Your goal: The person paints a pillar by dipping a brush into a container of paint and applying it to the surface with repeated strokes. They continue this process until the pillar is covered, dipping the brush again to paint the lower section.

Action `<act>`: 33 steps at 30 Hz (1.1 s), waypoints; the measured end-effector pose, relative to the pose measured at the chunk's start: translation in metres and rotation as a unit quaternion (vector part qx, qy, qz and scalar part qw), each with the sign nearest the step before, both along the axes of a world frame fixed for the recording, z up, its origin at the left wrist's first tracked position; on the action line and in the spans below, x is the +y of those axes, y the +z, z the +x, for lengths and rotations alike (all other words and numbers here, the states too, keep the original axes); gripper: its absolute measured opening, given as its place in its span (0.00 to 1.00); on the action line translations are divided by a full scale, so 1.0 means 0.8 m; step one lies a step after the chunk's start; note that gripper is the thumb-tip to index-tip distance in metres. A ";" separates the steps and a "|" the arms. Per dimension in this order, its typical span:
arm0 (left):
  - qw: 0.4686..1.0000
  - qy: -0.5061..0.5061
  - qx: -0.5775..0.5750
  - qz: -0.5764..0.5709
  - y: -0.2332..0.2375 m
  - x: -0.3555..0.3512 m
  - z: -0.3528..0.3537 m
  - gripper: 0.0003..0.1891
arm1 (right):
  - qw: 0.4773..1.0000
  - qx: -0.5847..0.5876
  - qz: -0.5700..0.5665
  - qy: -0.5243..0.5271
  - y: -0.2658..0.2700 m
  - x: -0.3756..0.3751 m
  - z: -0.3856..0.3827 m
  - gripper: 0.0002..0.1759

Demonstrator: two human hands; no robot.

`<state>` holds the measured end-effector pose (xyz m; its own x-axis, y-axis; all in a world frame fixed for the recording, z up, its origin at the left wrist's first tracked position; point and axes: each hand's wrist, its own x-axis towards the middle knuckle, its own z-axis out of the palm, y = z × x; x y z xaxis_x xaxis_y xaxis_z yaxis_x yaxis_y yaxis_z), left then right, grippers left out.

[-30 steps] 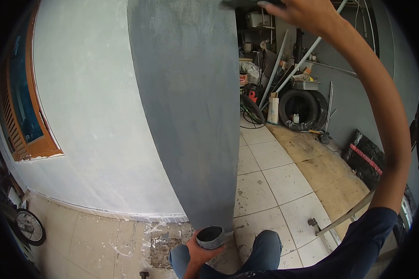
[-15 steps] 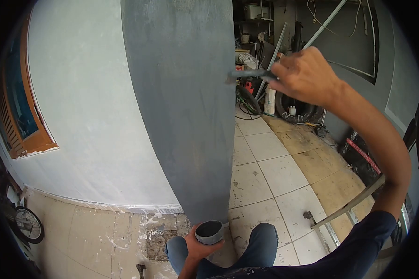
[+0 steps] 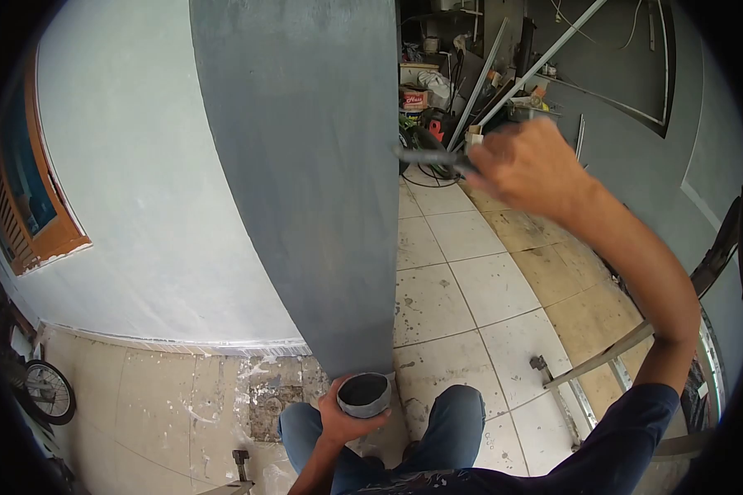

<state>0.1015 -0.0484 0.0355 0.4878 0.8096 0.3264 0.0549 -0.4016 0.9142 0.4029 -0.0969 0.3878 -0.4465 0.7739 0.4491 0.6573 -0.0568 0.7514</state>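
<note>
My left hand [image 3: 344,422] is wrapped round a small paint-smeared cup [image 3: 365,395] with dark grey paint inside, held low above my knees. Raised at the right, my right hand [image 3: 530,167] grips a grey-coated paintbrush [image 3: 428,155], smeared a little by motion. The brush lies nearly level, its tip right at the right edge of the grey-painted pillar [image 3: 305,165]. Dark grey covers the pillar's face from top to bottom, with slightly uneven streaks.
A pale wall [image 3: 132,181] with a brown-framed window [image 3: 45,181] adjoins the pillar on the left. Tiled floor [image 3: 495,285] spreads below. Metal ladder-like rails [image 3: 603,363] stand beside my right arm. Stored clutter, including a red box [image 3: 414,100], fills the back. A spoked wheel [image 3: 48,392] is at far left.
My right hand and the brush have come down a little along the pillar's right edge. The view has shifted slightly, and my left hand still holds the cup.
</note>
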 end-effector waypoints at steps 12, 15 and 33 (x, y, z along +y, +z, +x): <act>0.995 0.092 -0.006 0.038 -0.006 0.038 -0.022 0.36 | 0.330 0.889 0.304 0.094 -0.466 -0.015 -0.056 0.18; 0.994 0.108 -0.004 0.013 -0.022 0.045 -0.019 0.36 | 0.116 0.929 0.348 0.058 -0.493 -0.005 -0.125 0.19; 0.982 0.172 0.041 0.068 -0.092 0.003 -0.063 0.38 | 0.104 0.971 0.177 0.126 -0.511 -0.092 -0.187 0.23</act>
